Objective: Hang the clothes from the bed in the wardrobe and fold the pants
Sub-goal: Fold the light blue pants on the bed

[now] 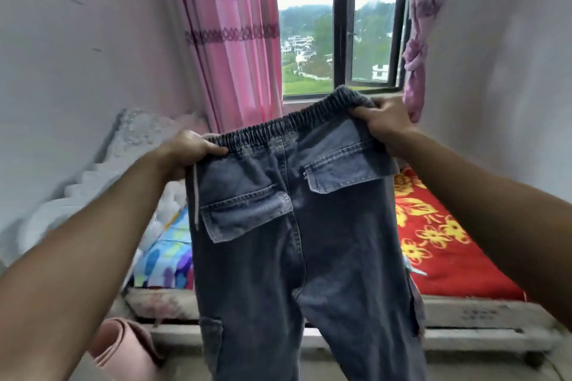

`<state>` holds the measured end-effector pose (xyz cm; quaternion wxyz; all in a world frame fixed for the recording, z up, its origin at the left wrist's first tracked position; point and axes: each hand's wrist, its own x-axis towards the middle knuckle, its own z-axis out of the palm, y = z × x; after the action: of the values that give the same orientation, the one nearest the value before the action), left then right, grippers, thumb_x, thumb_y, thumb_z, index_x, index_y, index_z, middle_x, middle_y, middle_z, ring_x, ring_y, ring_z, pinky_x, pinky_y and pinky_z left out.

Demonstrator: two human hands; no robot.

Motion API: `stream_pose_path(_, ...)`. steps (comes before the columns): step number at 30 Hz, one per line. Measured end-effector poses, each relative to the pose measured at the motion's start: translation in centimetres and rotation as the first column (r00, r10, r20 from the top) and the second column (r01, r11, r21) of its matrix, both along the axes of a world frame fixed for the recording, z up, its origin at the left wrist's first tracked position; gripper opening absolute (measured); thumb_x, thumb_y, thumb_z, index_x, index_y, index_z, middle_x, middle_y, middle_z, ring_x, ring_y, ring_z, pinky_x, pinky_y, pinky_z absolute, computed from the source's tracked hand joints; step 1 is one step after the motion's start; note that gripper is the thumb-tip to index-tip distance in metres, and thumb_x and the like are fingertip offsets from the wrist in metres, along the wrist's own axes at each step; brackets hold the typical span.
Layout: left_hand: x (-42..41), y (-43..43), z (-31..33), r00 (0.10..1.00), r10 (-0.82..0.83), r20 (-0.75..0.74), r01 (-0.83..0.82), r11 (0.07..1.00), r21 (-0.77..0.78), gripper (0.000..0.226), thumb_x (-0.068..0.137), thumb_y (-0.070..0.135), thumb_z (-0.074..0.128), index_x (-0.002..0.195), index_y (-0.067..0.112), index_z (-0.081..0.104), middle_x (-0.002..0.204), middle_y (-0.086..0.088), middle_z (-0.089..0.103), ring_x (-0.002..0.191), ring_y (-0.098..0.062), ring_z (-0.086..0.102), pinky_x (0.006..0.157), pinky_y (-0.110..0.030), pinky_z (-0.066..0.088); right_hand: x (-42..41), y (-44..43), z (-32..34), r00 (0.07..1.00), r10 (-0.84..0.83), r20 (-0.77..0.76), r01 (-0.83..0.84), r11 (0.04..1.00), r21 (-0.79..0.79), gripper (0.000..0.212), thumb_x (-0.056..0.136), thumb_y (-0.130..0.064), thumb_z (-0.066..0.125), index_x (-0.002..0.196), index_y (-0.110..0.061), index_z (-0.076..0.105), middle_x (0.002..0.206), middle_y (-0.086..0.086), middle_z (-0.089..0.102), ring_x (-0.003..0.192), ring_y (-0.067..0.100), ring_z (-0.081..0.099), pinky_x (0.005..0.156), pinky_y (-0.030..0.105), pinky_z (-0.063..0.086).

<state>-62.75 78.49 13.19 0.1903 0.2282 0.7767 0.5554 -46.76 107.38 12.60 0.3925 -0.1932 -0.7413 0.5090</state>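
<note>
Bedroom, pale walls, window (337, 18) at top centre of the frame with one pane swung open; hills and houses outside. Pink curtain (235, 40) hangs left of it, a second curtain (416, 49) knotted at the right.

Pants (297, 241), faded blue-grey denim, held up in mid-frame in front of the bed (483, 334), back side facing the camera. Elastic waistband stretched between both hands, legs hanging down and running off the bottom edge.

Left hand (185, 151): fingers curled over the waistband's left end, thumb pressed on the front of the band. Right hand (387, 120): fingers closed on the waistband's right end, held higher, so the band slopes up to the right.

Pale drawstring (196, 195) dangles below the left hand.

Two rear pockets, left one (247, 213) and right one (346, 170), flaps down; contents not visible. Side cargo pocket (211, 346) lower left, likewise shut from view.

On the bed: red cover with yellow flowers (448, 241) at right, multicoloured cloth (167, 257) at left, white fluffy bedding (145, 133) behind it. Pink rolled item (123, 349) at lower left, beside the bed frame.
</note>
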Motion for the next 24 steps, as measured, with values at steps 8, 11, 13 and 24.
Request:
stream_pose_path(8, 1.9, 5.6, -12.5, 0.886, 0.0, 0.464, -0.023, 0.999, 0.045, 0.028, 0.097, 0.003, 0.043, 0.071, 0.008, 0.053, 0.045, -0.002, 0.059, 0.036, -0.011, 0.056, 0.036, -0.019, 0.045, -1.2, -5.1, -13.0, 0.978, 0.117, 0.174, -0.09, 0.983, -0.157, 0.01, 0.079, -0.008, 0.074, 0.073, -0.001, 0.07, 0.072, 0.006, 0.064, 0.066, 0.016, 0.055, 0.062, 0.034, 0.047)
stream_pose_path(11, 2.2, 7.0, -14.5, 0.824, -0.041, 0.565, -0.017, 0.995, 0.098, 0.028, 0.098, 0.006, 0.038, 0.078, 0.005, 0.056, 0.055, -0.007, 0.065, 0.052, -0.019, 0.062, 0.052, -0.03, 0.053, -1.4, -8.6, -16.5, 0.935, 0.273, 0.226, -0.242, 0.958, -0.154, 0.018, 0.079, -0.01, 0.069, 0.072, 0.006, 0.064, 0.067, 0.002, 0.053, 0.064, 0.013, 0.044, 0.059, 0.032, 0.035)
stream_pose_path(13, 2.0, 7.7, -14.9, 0.797, -0.085, 0.598, 0.006, 0.991, 0.132, 0.032, 0.099, 0.012, 0.038, 0.079, 0.002, 0.061, 0.061, -0.01, 0.068, 0.061, -0.023, 0.064, 0.059, -0.033, 0.054, -1.1, -10.2, -17.3, 0.901, 0.353, 0.252, -0.313, 0.931, -0.185, 0.013, 0.08, -0.004, 0.059, 0.074, -0.001, 0.07, 0.068, 0.0, 0.056, 0.064, 0.011, 0.046, 0.06, 0.032, 0.036)
stream_pose_path(24, -2.2, 14.1, -15.2, 0.948, -0.292, 0.122, 0.297, 0.955, -0.022, 0.016, 0.075, -0.009, 0.058, 0.066, 0.004, 0.056, 0.065, -0.01, 0.054, 0.055, -0.02, 0.052, 0.055, -0.028, 0.043, -1.7, -3.0, -17.6, 0.923, 0.352, 0.158, -0.248, 0.855, -0.456, 0.037, 0.09, 0.011, 0.044, 0.116, 0.0, 0.068, 0.113, 0.013, 0.071, 0.109, 0.023, 0.067, 0.067, 0.026, 0.055)
